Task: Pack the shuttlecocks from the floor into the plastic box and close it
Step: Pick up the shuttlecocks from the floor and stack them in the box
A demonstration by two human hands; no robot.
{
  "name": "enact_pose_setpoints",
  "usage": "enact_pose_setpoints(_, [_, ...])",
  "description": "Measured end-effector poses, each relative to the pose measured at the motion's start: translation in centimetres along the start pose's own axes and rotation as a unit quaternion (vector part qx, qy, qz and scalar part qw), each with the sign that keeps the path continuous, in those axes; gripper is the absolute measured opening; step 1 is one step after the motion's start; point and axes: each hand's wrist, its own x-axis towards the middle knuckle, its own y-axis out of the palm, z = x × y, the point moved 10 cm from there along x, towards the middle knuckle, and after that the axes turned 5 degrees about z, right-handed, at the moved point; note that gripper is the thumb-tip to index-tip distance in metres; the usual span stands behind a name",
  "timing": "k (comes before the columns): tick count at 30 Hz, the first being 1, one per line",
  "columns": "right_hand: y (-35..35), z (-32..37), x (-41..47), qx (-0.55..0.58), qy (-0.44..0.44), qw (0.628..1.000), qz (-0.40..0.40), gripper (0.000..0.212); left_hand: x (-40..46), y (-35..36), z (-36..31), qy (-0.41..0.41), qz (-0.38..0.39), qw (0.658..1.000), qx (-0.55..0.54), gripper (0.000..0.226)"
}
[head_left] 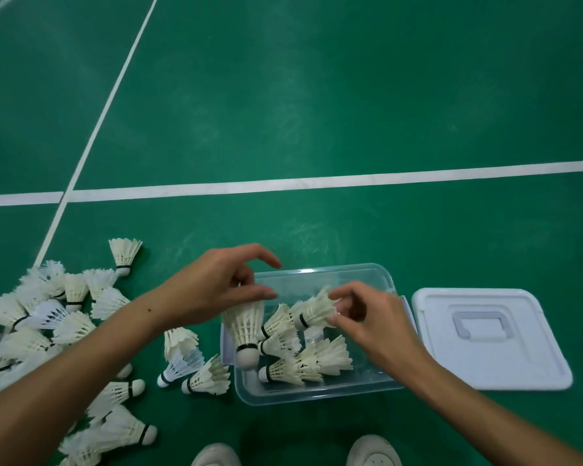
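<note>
Both hands over clear plastic box (317, 391): left hand (212, 287) pinching feather shuttlecock (244, 326) skirt, cork down, right hand (367, 317) pinching another shuttlecock (315, 312); crushed feathers likely if jammed; floor pile (37, 317) unpacked, lid (488, 338) off beside.

White shuttlecocks (303, 363), green floor (317, 95)

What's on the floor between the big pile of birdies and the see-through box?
In the head view, three loose shuttlecocks lie on the green floor between the pile and the plastic box.
</note>
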Motion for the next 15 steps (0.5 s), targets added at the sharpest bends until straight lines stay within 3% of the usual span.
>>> enact_pose_setpoints(5, [2.8, -2.5, -0.1, -0.011, 0.053, 0.997, 0.052, 0.043, -1.7, -0.8, 2.1, -0.018, -0.021, 0.999, -0.03, 0.028])
enact_pose_setpoints(15, [8.8, -2.0, 1.8, -0.087, 0.021, 0.988, 0.123, 0.033, -1.8, -0.9, 1.1, -0.003, -0.045, 0.998, -0.034, 0.033])
